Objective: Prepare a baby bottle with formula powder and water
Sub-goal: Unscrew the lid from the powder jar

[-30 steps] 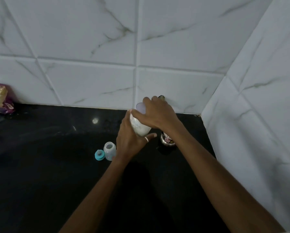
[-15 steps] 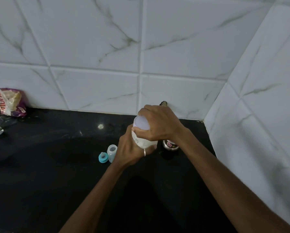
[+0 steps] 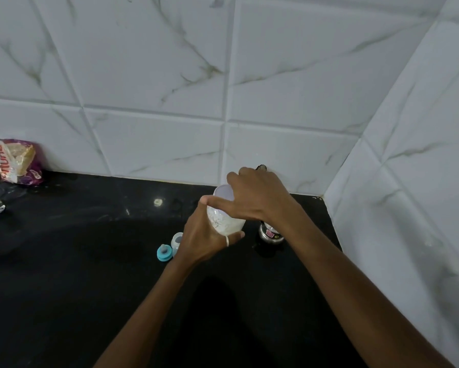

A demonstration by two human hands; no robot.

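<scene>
The left hand (image 3: 205, 239) grips the white translucent plastic bottle (image 3: 224, 220) body; the right hand (image 3: 260, 199) clasps its top.

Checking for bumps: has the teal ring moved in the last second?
No. The teal ring still lies beside the clear cap, left of the steel pot.

I view a home kitchen corner: black polished counter (image 3: 63, 288), white marble-look wall tiles (image 3: 156, 75), a food packet (image 3: 18, 162), and probably a small steel pot (image 3: 269, 232).
</scene>
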